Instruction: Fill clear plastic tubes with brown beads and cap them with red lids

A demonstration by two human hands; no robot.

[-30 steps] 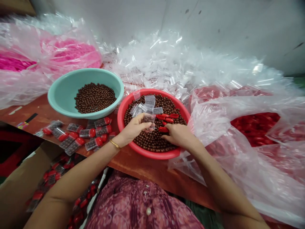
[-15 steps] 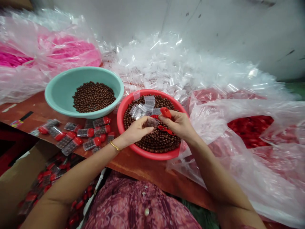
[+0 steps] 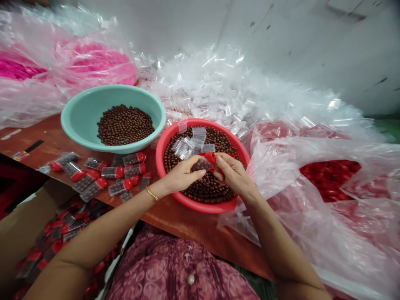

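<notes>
Over the red basin (image 3: 164,143) of brown balls, my left hand (image 3: 181,176) grips a small clear container (image 3: 201,164) filled with brown balls. My right hand (image 3: 233,175) pinches a red cap (image 3: 211,158) against the container's end. Several empty clear containers (image 3: 190,141) lie on the balls at the basin's far side. Both hands are closed, fingertips nearly touching each other.
A teal basin (image 3: 78,116) of brown balls stands at the left. Filled red-capped containers (image 3: 103,175) lie on the wooden table in front of it, more in a box (image 3: 53,233) below. A heap of clear containers (image 3: 218,87) fills the back; plastic bags of red caps (image 3: 331,175) right, pink ones (image 3: 93,62) left.
My right hand picked a red cap out of the basin, lifted it and brought it to the container held in my left hand.
</notes>
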